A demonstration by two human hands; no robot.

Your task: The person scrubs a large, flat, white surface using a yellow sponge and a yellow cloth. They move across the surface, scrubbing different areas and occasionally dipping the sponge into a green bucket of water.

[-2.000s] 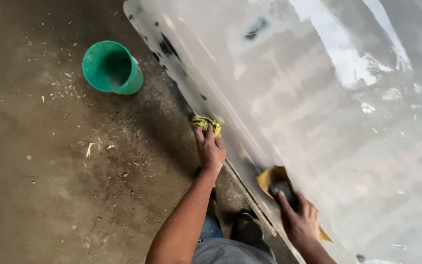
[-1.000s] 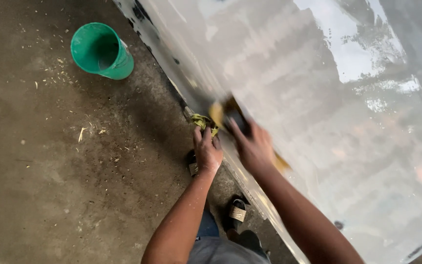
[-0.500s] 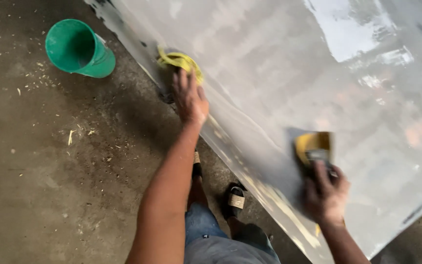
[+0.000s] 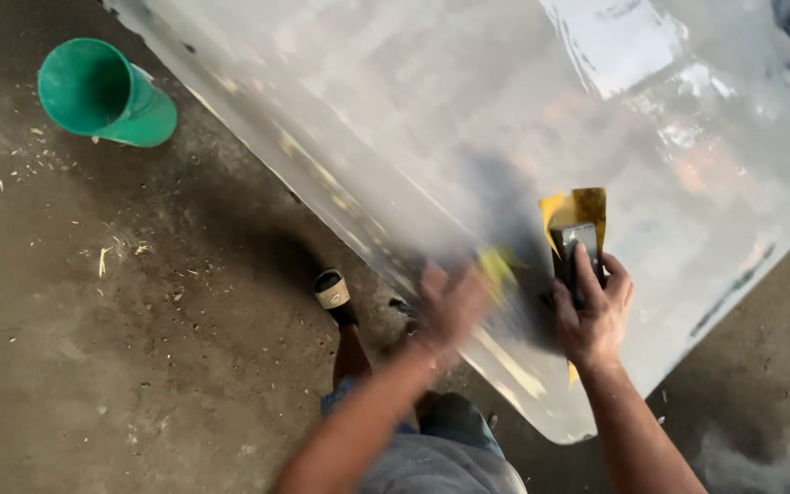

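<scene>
Dusty concrete floor lies under us, a green bucket (image 4: 102,94) standing well apart from the big grey panel (image 4: 468,119) we lean over. Our right hand (image 4: 593,316) is clamped around a dark sanding block (image 4: 575,256) wrapped in yellow sandpaper (image 4: 567,209), pressed flat on the panel. Our left hand (image 4: 450,306) is blurred, seemingly closed on a yellow cloth (image 4: 497,268). We judge the block stiff and light, best gripped from above.

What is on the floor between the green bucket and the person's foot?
Only bare concrete floor with scattered pale chips lies between the green bucket and the sandalled foot, in the head view.
</scene>
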